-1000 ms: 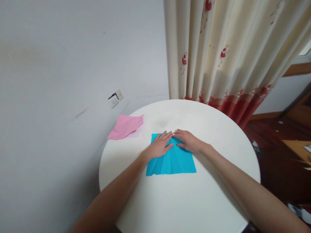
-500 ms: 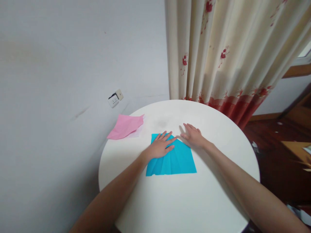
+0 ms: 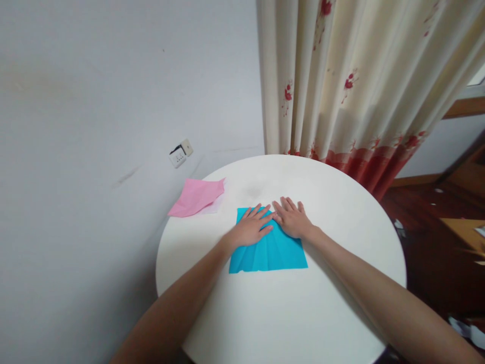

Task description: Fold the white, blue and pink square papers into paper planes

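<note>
A creased blue paper sheet (image 3: 271, 253) lies flat on the round white table (image 3: 288, 313). My left hand (image 3: 250, 227) rests flat on its upper left part, fingers spread and pointing away from me. My right hand (image 3: 291, 220) lies flat on the sheet's upper right part, fingers apart, its fingertips close to those of the left hand. Neither hand grips the paper; both press on it from above.
A pink paper sheet (image 3: 197, 196) lies at the table's far left edge, partly overhanging. A grey wall with a socket (image 3: 179, 153) is to the left. A cream curtain with red flowers (image 3: 356, 86) hangs behind the table. Dark wooden floor lies to the right.
My right hand slid off the blue sheet toward the far right, then came back onto its upper right part. My left hand stayed pressed on the paper.
</note>
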### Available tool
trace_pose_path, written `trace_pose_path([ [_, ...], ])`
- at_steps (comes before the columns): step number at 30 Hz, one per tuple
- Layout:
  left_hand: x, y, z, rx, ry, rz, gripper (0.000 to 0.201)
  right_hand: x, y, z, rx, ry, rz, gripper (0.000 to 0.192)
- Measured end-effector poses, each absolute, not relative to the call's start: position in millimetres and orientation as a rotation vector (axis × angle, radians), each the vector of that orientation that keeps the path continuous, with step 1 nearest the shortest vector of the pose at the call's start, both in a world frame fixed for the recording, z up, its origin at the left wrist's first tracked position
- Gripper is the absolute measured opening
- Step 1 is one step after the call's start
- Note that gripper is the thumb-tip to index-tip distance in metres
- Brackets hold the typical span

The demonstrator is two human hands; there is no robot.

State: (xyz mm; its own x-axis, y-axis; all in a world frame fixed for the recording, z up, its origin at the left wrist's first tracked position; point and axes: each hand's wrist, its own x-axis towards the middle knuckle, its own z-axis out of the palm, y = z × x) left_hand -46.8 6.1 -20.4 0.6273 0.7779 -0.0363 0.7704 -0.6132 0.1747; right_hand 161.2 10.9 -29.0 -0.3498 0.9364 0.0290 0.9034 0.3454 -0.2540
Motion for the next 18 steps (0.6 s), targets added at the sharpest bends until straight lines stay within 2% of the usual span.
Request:
trace_pose_path([
  [7, -46.1, 8.9, -23.7, 2.627, 1.451, 0.107, 0.062, 146.3, -0.9, -24.0, -1.642, -2.347, 0.148, 0.054],
  [12, -45.5, 11.6, -28.5, 2.561, 1.656, 0.150, 0.060, 131.5, -7.3, -26.9, -1.456, -2.489, 0.182, 0.056],
  [18, -43.7, 8.2, -23.7, 2.593, 1.594, 0.135, 0.057, 132.2, -6.7, -29.6, -1.474, -2.504, 0.187, 0.062],
])
